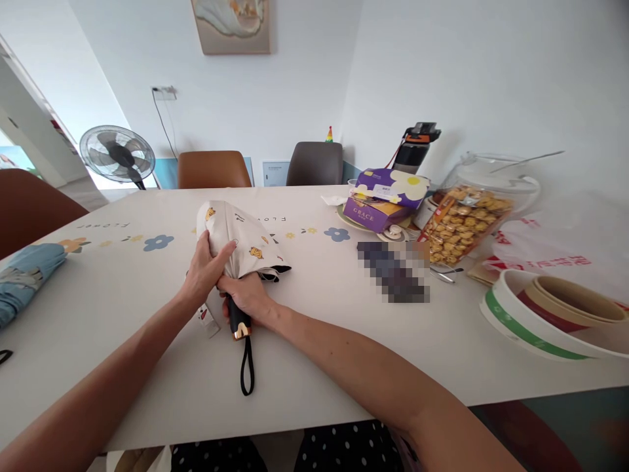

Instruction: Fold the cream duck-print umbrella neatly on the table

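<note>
A white flower-printed table (314,354) spread beneath the fingers. Three chairs were clearly visible: an orange-brown chair (213,169) and a grey chair (314,164) beyond the fingers, and a red-brown chair (34,203) far to their left, cut off by the edge. One fan (120,155) stood beyond them to the left. Well right of the fingers were one snack jar (466,223) and one green-banded tub (511,324), its right side cropped.

Two umbrellas lay on the table. The white umbrella (246,236), loosely gathered, was in both hands; the blue umbrella (34,275), well left of the fingers, was cut off. The left hand (204,267) was curled around the white canopy, thumb across it, other fingertips mostly hidden. Just nearer, the right hand (249,298) was closed around the canopy's base and black handle (239,318), several fingers tucked from sight. To the fingers' right, a pixelated patch (393,272) was unreadable. Below them lay one black wrist loop (252,373).
</note>
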The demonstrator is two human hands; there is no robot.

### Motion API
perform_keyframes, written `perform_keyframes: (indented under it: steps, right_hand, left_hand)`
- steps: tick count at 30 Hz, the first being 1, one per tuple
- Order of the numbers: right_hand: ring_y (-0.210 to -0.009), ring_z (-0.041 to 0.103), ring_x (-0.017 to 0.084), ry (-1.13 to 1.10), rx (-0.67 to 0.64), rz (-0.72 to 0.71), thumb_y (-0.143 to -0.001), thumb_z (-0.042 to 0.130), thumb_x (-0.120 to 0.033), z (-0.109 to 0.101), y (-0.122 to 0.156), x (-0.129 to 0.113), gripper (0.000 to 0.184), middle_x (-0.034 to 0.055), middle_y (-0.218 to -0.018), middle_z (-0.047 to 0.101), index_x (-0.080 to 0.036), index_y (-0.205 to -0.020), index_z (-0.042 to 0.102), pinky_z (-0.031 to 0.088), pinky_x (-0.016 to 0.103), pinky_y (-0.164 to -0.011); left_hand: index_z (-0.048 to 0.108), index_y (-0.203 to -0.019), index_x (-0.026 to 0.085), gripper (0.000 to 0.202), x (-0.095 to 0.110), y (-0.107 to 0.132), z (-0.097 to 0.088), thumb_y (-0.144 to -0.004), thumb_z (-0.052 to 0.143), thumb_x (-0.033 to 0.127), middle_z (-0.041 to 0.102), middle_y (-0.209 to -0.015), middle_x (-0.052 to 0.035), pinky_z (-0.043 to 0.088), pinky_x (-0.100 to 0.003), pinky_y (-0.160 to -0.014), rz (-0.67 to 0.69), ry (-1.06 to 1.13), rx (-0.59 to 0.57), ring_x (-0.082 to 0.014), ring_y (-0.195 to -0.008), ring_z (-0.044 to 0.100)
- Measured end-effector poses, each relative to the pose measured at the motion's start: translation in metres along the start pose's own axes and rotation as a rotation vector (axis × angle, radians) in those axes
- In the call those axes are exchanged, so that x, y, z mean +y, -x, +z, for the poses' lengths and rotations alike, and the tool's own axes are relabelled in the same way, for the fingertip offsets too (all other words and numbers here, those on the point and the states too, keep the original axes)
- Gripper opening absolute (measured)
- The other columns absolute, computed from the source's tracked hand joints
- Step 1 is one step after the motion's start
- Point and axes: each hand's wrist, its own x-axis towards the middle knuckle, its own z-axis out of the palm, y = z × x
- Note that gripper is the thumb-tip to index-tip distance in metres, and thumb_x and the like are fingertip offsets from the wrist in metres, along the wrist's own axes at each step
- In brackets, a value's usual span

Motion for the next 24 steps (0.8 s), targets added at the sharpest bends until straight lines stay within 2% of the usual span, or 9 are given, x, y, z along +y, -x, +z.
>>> perform_keyframes:
  steps: [3, 5, 9, 13, 18, 22, 24]
  right_hand:
    - [-0.035, 0.050, 0.011, 0.025, -0.050, -0.007, -0.068, 0.057, -0.024, 0.000, 0.002, -0.002, 0.013, -0.0036, -0.058, 0.048, -0.016, -0.074, 0.049, 0.041, 0.023, -0.029]
    - [-0.034, 0.049, 0.010, 0.051, -0.086, -0.007, -0.067, 0.057, -0.022, 0.000, 0.006, -0.005, 0.013, -0.0041, -0.057, 0.048, -0.016, -0.073, 0.048, 0.041, 0.022, -0.029]
    - [-0.035, 0.048, 0.009, 0.116, -0.156, 0.022, -0.068, 0.061, -0.025, 0.000, 0.014, -0.013, 0.016, -0.0036, -0.058, 0.049, -0.016, -0.073, 0.048, 0.041, 0.021, -0.031]
    - [-0.036, 0.050, 0.010, 0.152, -0.208, 0.081, -0.067, 0.065, -0.031, -0.001, 0.018, -0.016, 0.023, -0.0032, -0.058, 0.050, -0.016, -0.075, 0.049, 0.042, 0.021, -0.032]
    - [-0.037, 0.052, 0.010, 0.160, -0.241, 0.090, -0.066, 0.067, -0.037, -0.002, 0.019, -0.016, 0.029, -0.0027, -0.061, 0.053, -0.017, -0.077, 0.049, 0.043, 0.021, -0.032]
    - [-0.038, 0.051, 0.009, 0.165, -0.271, 0.042, -0.065, 0.066, -0.042, 0.000, 0.019, -0.017, 0.032, 0.0004, -0.068, 0.057, -0.016, -0.079, 0.052, 0.044, 0.022, -0.033]
    - [-0.039, 0.052, 0.011, 0.173, -0.260, 0.046, -0.065, 0.067, -0.043, 0.001, 0.018, -0.016, 0.035, 0.0000, -0.064, 0.056, -0.016, -0.082, 0.054, 0.044, 0.022, -0.033]
  left_hand:
    - [0.045, -0.121, 0.023, 0.057, -0.004, -0.004, -0.001, -0.071, 0.058, 0.048, 0.057, -0.115, -0.0089, 0.046, -0.037, -0.085, 0.004, 0.109, 0.056, -0.0266, -0.106, 0.054]
    - [0.048, -0.117, 0.022, 0.055, -0.008, -0.010, -0.004, -0.069, 0.060, 0.047, 0.060, -0.111, -0.0090, 0.049, -0.034, -0.079, -0.029, 0.271, 0.053, -0.0256, -0.100, 0.058]
    - [0.055, -0.109, 0.019, 0.048, -0.012, -0.021, -0.013, -0.070, 0.061, 0.045, 0.063, -0.106, -0.0096, 0.053, -0.033, -0.072, -0.183, 0.583, -0.017, -0.0248, -0.089, 0.063]
    - [0.055, -0.114, 0.021, 0.052, -0.015, -0.028, -0.023, -0.069, 0.062, 0.046, 0.063, -0.110, -0.0065, 0.055, -0.036, -0.074, -0.290, 0.803, -0.034, -0.0253, -0.089, 0.062]
    - [0.052, -0.120, 0.021, 0.055, -0.015, -0.027, -0.025, -0.071, 0.059, 0.044, 0.064, -0.109, -0.0058, 0.055, -0.039, -0.075, -0.276, 0.824, 0.004, -0.0262, -0.088, 0.063]
    - [0.055, -0.116, 0.021, 0.050, -0.009, -0.025, -0.026, -0.068, 0.061, 0.035, 0.063, -0.111, -0.0032, 0.055, -0.039, -0.078, -0.298, 0.896, 0.083, -0.0248, -0.088, 0.063]
    - [0.057, -0.114, 0.021, 0.048, -0.006, -0.024, -0.027, -0.068, 0.062, 0.032, 0.061, -0.116, -0.0018, 0.054, -0.038, -0.079, -0.291, 0.933, 0.113, -0.0241, -0.089, 0.063]
